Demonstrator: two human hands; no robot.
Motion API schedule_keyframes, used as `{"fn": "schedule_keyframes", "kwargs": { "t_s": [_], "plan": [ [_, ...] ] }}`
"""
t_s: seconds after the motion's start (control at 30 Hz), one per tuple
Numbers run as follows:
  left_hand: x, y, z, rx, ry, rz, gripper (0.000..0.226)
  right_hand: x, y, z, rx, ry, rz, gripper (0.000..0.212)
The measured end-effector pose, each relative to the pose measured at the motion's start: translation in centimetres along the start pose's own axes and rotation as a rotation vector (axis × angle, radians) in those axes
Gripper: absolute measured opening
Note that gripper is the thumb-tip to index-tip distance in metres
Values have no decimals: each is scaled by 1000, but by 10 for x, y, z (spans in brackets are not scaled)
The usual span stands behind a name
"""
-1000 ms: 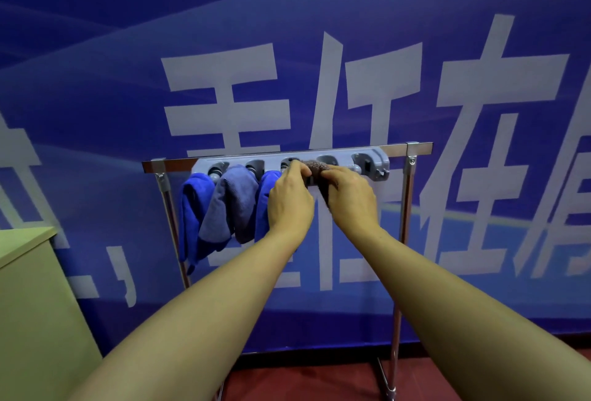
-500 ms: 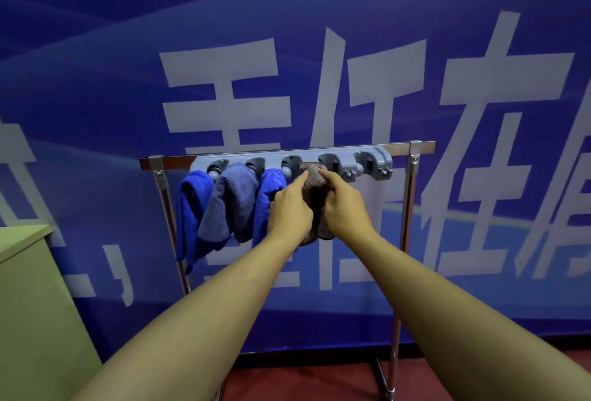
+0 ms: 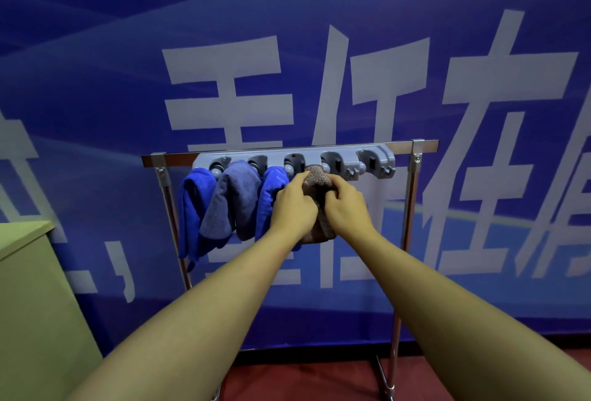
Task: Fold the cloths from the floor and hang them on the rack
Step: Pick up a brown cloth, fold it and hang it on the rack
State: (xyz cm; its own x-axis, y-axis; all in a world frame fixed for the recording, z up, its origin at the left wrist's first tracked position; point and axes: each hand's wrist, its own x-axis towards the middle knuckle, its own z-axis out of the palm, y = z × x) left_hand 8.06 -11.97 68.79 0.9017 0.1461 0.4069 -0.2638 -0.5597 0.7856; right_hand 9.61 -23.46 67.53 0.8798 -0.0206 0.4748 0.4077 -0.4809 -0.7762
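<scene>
A metal rack [image 3: 415, 183] carries a grey holder strip [image 3: 348, 152] with several clips along its top bar. Three folded cloths hang from the left clips: a bright blue cloth [image 3: 193, 205], a grey-blue cloth [image 3: 235, 202] and another bright blue cloth [image 3: 270, 192]. A brown cloth [image 3: 316, 178] hangs from the fourth clip. My left hand [image 3: 292, 205] and my right hand [image 3: 345, 205] both grip the brown cloth from its two sides, hiding most of its middle. Its lower end shows below my hands.
A pale green cabinet [image 3: 35, 298] stands at the left, close to the rack's left post. A blue banner wall [image 3: 319, 48] with large white characters is right behind the rack. Red floor [image 3: 303, 381] shows below. The rightmost clip [image 3: 374, 160] holds nothing.
My hands slid down from the clip along the brown cloth, which now hangs lower and shows more of itself above and below my fingers.
</scene>
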Motion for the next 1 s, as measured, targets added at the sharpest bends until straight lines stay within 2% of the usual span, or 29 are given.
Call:
{"fn": "schedule_keyframes", "kwargs": {
  "t_s": [0.07, 0.13, 0.2, 0.47, 0.63, 1.0],
  "plan": [
    [0, -2, -2, -108, -60, -11, 53, -1, 3, 1, 63, -29, 20, 42],
    [-2, -6, -4, -331, -146, -61, 40, -4, 7, 2, 187, -72, 46, 38],
    [-2, -10, -2, -448, -169, -100, 39, -5, 10, 2, 268, -87, 61, 36],
    [-9, -4, 1, -303, -79, -96, 40, -9, 2, -9, 136, -25, 45, 36],
    [-29, 1, -16, -195, -30, -185, 38, -32, -14, -26, 65, 4, 29, 38],
    [-145, 10, -89, -215, 0, -205, 34, -153, -64, -44, 61, 12, 46, 33]
  ]
}}
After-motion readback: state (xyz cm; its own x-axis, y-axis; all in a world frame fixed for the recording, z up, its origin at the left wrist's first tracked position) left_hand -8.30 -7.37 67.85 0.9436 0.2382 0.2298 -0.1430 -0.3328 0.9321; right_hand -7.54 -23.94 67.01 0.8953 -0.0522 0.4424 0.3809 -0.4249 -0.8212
